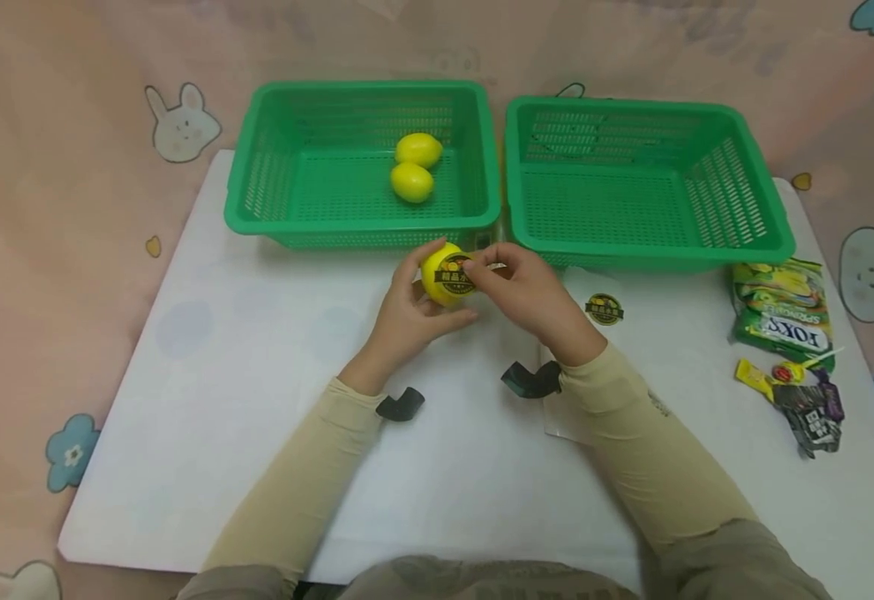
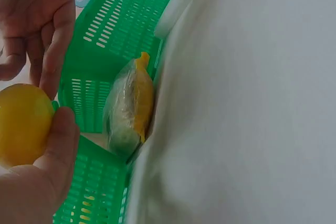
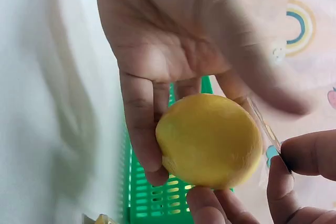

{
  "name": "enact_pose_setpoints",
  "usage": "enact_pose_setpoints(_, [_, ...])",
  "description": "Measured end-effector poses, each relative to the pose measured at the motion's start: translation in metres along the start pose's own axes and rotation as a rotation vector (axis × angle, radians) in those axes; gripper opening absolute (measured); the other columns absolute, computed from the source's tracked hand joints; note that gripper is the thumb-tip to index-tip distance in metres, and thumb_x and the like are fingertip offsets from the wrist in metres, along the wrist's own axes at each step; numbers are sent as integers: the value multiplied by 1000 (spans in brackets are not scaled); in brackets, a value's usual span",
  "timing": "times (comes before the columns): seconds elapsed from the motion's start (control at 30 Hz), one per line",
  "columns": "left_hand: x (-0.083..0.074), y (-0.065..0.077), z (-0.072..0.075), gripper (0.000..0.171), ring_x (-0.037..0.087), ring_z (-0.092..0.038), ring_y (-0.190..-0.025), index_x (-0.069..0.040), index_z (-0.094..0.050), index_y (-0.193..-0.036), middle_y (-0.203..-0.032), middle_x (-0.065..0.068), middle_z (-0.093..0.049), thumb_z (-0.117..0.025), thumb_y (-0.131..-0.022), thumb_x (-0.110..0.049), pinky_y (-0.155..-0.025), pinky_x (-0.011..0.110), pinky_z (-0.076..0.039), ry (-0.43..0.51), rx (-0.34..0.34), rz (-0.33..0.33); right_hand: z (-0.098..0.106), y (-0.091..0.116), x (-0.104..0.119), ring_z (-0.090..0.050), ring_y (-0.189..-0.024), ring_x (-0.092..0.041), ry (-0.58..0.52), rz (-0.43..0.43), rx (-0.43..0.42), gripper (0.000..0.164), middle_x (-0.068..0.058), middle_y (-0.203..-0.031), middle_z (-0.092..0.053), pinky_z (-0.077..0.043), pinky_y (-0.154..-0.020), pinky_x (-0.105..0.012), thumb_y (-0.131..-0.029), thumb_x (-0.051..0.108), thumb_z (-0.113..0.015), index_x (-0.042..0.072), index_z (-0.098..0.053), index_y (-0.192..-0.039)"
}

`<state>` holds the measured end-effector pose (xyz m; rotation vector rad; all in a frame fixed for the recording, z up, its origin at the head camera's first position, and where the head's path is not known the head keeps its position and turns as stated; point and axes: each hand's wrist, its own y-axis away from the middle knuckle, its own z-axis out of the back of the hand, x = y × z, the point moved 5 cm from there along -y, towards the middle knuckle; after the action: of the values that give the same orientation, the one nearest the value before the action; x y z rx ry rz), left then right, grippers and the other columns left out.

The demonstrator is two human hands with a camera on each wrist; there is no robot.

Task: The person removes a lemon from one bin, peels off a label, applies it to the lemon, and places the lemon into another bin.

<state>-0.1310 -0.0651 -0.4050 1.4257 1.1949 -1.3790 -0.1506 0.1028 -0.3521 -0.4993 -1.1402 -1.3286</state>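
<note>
My left hand (image 1: pixel 402 321) holds a yellow lemon (image 1: pixel 437 292) near the front of the left green basket, fingers and thumb around its sides. A round black-and-gold sticker (image 1: pixel 453 275) with printed characters lies against the lemon's right side, and my right hand (image 1: pixel 530 292) pinches its edge between thumb and forefinger. In the right wrist view, the sticker (image 3: pixel 266 127) appears edge-on beside the lemon (image 3: pixel 210 140); whether it is fully stuck down I cannot tell. The lemon (image 2: pixel 23 124) also shows at the left wrist view's edge. A backing sheet (image 1: pixel 567 425) lies partly under my right forearm, bearing another sticker (image 1: pixel 605 309).
Two lemons (image 1: pixel 412 182) sit in the left green basket (image 1: pixel 362 225). Beside it stands a second green basket (image 1: pixel 650 254). At the right are a green FOX'S candy bag (image 1: pixel 781 308), a lollipop (image 1: pixel 787 372) and small wrapped sweets (image 1: pixel 807 414), all on the white table (image 1: pixel 242 467).
</note>
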Motion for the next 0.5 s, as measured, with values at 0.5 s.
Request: enact_pose_setpoints(0.5, [-14,1,-9,47,26,-58,-124,-11,-42,-161,-152,6,-44,-47,-115,-17,-103,41,-55,297,-91,-18,1,3,-3,-68,-109,-25,-142,107,-132,60,-5,-135,-66,-52,-88,-40,-100,42,-74,9,-43,-139])
